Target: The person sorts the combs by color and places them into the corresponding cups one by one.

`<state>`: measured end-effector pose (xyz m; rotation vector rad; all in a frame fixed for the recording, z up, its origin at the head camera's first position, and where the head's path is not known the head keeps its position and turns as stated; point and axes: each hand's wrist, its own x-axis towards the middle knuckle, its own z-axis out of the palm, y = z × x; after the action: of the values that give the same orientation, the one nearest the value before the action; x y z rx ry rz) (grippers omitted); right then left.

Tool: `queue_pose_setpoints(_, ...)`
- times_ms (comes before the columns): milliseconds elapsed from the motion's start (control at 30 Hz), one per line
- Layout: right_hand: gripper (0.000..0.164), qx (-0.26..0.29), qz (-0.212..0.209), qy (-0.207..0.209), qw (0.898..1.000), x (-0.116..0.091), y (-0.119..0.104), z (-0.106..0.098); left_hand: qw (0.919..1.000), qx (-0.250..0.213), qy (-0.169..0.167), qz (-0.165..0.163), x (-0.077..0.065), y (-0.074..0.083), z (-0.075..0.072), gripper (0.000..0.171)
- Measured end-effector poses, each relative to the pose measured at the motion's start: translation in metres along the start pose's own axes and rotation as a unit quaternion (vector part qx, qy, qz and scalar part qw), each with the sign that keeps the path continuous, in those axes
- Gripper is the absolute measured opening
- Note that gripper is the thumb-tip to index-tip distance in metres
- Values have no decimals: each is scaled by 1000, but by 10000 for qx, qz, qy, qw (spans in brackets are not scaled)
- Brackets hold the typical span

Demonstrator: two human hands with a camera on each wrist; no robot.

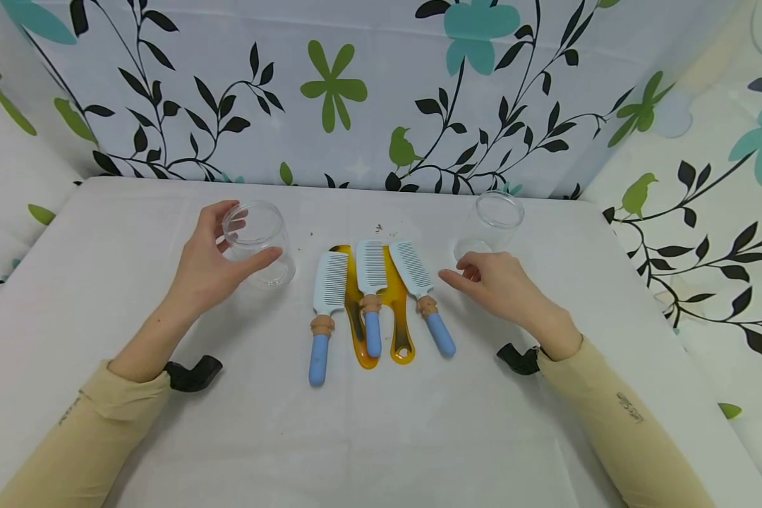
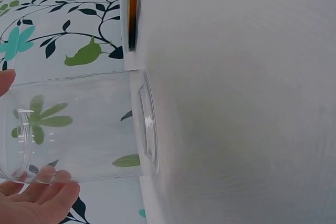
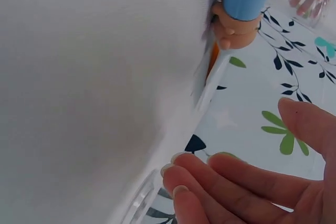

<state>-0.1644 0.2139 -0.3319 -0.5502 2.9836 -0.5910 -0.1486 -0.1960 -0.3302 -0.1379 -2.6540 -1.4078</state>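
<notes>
My left hand [image 1: 211, 262] is wrapped around the upper part of a clear glass jar [image 1: 278, 240], thumb in front and fingers behind. In the left wrist view the fingers [image 2: 50, 192] lie against the jar's side near its rim, and its base is at the tabletop. My right hand [image 1: 504, 286] hovers in front of a second clear jar [image 1: 499, 212], holding nothing, with its fingers loosely bent and thumb apart. Nearest to its thumb is a light-blue comb [image 1: 411, 268] with a blue handle and a brown collar.
Between the hands lie two more light-blue combs, a left one [image 1: 330, 282] and a middle one [image 1: 371, 268], over amber combs [image 1: 394, 289]. Small crumbs [image 1: 379, 229] dot the white table [image 1: 355, 444]. A leaf-patterned cloth [image 1: 368, 155] hangs behind.
</notes>
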Motion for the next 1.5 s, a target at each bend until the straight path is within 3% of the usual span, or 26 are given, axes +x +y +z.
queue_pose_setpoints(200, 44, -6, 93, -160, 9998, 8, -10, 0, 9999, -135, 22, -16, -1, 0, 1, 93)
queue_pose_setpoints(633, 49, 72, 470, -1019, 9937, 29, -24, -1, 9996, -260, 34, -72, -1, -1, 1, 91)
queue_pose_setpoints(1500, 47, 364, 506, -966, 9934, 48, -16, 18, 9996, -264, 94, 23, -2, -8, 1, 89)
